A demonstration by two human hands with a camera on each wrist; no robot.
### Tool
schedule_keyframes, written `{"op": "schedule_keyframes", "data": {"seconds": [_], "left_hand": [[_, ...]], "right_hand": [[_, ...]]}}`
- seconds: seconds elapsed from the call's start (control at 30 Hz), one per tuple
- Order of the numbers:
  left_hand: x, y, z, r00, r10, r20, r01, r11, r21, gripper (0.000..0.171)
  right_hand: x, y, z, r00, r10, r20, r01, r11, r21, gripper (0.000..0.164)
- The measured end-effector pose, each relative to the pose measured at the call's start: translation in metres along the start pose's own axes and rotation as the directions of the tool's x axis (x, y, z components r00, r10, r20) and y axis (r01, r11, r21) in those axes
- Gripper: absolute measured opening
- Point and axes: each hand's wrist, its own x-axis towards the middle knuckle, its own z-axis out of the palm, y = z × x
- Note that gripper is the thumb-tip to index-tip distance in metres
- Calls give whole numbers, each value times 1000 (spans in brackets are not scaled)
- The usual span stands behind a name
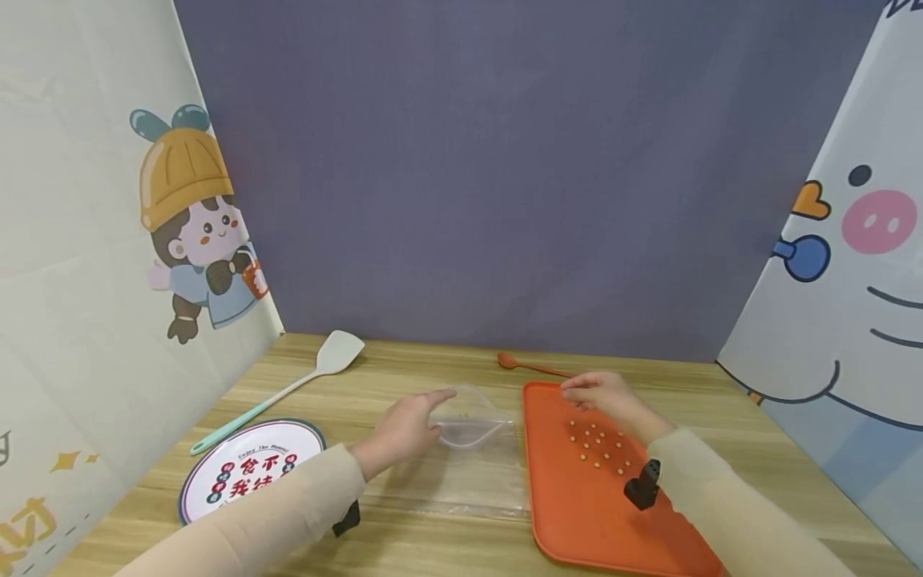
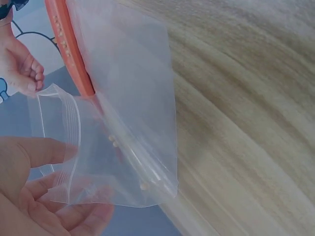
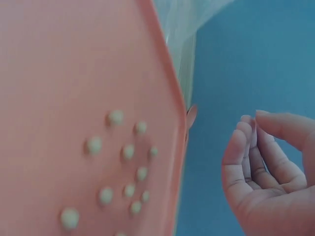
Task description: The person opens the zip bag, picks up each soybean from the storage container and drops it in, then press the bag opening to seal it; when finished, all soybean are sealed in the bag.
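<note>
My left hand (image 1: 407,429) grips a clear zip-lock bag (image 2: 138,59) at its mouth, thumb on one side and fingers on the other, so the mouth gapes. A few pale round beans (image 2: 143,186) lie inside the bag, which rests on the table. To its right, several more beans (image 3: 115,117) are scattered on an orange tray (image 1: 577,521). Above the tray's far part is my right hand (image 1: 606,397), raised, its thumb tip against the curled fingertips. I cannot tell whether a bean is between them.
A white plate (image 1: 306,441) with red lettering sits at the left, partly behind my left sleeve. Beyond it lies a spatula (image 1: 339,353) with a green handle. An orange spoon (image 1: 508,361) lies behind the tray. A dark backdrop (image 1: 461,176) closes off the table's far edge.
</note>
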Motion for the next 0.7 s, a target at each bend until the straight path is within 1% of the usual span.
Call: {"op": "schedule_keyframes", "data": {"seconds": [0.1, 0.2, 0.33, 0.47, 0.57, 0.63, 0.7], "left_hand": [[0, 0, -1, 1000, 0, 2, 0, 1000, 4, 64], [1, 0, -2, 1000, 3, 4, -3, 1000, 15, 64], [1, 3, -3, 1000, 9, 5, -9, 999, 38, 64], [2, 3, -3, 1000, 13, 0, -13, 998, 56, 63], [1, 1, -2, 1000, 21, -4, -20, 998, 61, 63], [1, 0, -2, 1000, 17, -1, -16, 998, 54, 63], [0, -1, -2, 1000, 9, 2, -9, 999, 49, 63]], "right_hand": [[0, 10, -8, 1000, 9, -10, -9, 1000, -28, 38], [3, 19, -12, 999, 26, -26, -28, 997, -77, 36], [8, 32, -17, 999, 39, -22, -42, 991, -130, 33], [10, 44, -28, 999, 39, 18, -35, 986, -164, 34], [10, 51, -35, 997, 66, 46, -57, 984, -169, 32], [9, 54, -38, 994, 79, 77, -65, 983, -171, 31], [8, 55, -40, 991, 95, 90, -79, 983, -167, 31]]}}
